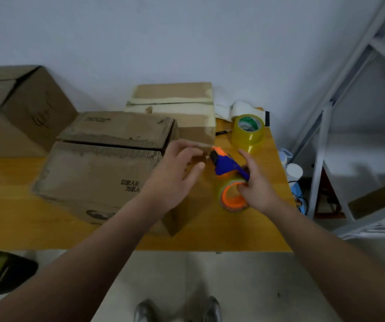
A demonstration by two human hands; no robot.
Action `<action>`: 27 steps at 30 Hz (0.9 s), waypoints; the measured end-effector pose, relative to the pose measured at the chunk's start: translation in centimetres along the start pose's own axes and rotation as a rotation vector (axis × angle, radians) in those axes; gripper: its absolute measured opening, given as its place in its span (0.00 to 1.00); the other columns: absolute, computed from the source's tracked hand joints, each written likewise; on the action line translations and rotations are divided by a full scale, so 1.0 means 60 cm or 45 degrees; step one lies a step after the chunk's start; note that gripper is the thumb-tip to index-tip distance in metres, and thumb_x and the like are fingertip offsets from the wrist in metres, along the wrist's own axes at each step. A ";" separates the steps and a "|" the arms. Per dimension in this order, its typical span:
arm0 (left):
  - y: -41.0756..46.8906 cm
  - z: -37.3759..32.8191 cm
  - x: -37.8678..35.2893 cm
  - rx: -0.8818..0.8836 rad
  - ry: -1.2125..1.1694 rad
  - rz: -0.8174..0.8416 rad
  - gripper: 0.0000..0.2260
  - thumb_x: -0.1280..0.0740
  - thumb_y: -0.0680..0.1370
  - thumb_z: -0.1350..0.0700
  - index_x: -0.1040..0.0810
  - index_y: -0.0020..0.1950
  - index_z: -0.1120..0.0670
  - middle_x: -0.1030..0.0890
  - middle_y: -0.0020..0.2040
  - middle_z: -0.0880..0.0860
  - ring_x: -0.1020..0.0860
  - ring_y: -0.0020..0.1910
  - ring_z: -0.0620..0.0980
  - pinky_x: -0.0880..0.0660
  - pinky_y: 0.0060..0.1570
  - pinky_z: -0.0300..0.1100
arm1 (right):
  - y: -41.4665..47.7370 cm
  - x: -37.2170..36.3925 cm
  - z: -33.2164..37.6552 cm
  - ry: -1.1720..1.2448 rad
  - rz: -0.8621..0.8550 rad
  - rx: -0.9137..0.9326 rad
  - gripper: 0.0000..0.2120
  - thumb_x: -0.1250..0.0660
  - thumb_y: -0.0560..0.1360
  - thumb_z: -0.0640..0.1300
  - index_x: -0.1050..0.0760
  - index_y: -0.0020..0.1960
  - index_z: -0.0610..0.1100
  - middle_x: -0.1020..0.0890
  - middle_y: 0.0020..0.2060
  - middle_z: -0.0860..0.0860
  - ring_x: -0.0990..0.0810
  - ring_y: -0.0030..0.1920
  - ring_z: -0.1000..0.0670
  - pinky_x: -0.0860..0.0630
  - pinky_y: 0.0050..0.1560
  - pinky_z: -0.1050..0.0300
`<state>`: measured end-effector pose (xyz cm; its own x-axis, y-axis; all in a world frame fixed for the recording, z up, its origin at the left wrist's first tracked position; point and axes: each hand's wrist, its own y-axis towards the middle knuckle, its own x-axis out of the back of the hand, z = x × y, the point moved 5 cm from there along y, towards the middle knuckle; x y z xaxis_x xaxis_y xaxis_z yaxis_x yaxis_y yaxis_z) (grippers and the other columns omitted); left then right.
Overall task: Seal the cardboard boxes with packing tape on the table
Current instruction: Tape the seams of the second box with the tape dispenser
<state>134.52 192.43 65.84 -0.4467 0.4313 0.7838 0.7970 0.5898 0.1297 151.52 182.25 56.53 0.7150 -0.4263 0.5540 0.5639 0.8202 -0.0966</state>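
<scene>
A worn brown cardboard box (98,168) is set near the front edge of the yellow wooden surface (12,205); flaps are closed, the centre seam is seen untaped. A smaller tan cardboard box (177,105) at the back edge is seen taped along its seam and is judged sealed. A blue-and-orange tape dispenser (227,163) is gripped by the right hand (258,189) beside the worn box's right end, fingers curled round it. The left hand (173,180) is held over that end, fingers loosely spread; contact cannot be told.
</scene>
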 end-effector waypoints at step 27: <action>-0.001 0.315 0.394 0.478 -1.032 0.100 0.08 0.38 0.80 0.57 0.23 0.49 0.61 0.18 0.38 0.54 0.20 0.36 0.47 0.25 0.33 0.36 | 0.090 -0.246 0.488 -0.189 -0.180 0.497 0.29 0.31 0.68 0.32 0.33 0.64 0.52 0.28 0.54 0.56 0.27 0.53 0.54 0.31 0.47 0.70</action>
<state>116.23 215.49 72.88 -0.6598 0.7455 0.0940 0.7154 0.6615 -0.2249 131.94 204.15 72.05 0.5588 -0.5089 0.6549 0.4330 0.8525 0.2929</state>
